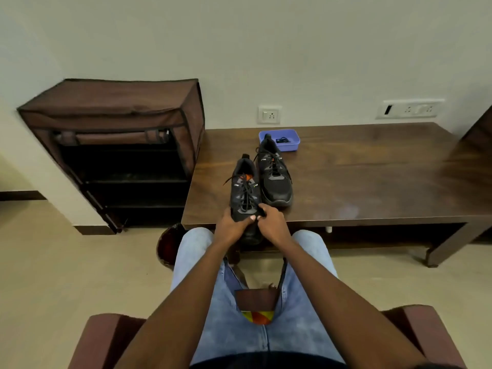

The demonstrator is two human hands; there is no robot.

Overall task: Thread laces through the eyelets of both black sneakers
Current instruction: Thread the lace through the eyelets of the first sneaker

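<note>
A single wide-angle camera is sitting on the person's head, looking forward and down over the lap from a seated height. It is facing a pale wall (292, 49), with the dark wooden table (372, 182) lying just ahead across the middle of the frame. The forearms are stretching away from the bottom edge, near the lens, and straight lines are bowing toward the borders.

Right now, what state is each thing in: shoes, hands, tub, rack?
Near sneaker: laced, toe overhanging the table edge, held by both hands.
Far sneaker: laced, standing on the table.
Left hand: grips the near sneaker's toe.
Right hand: pinches the lace near the toe.
Blue tub: open, dark lace inside.
Shoe rack: front flap rolled up.
</note>
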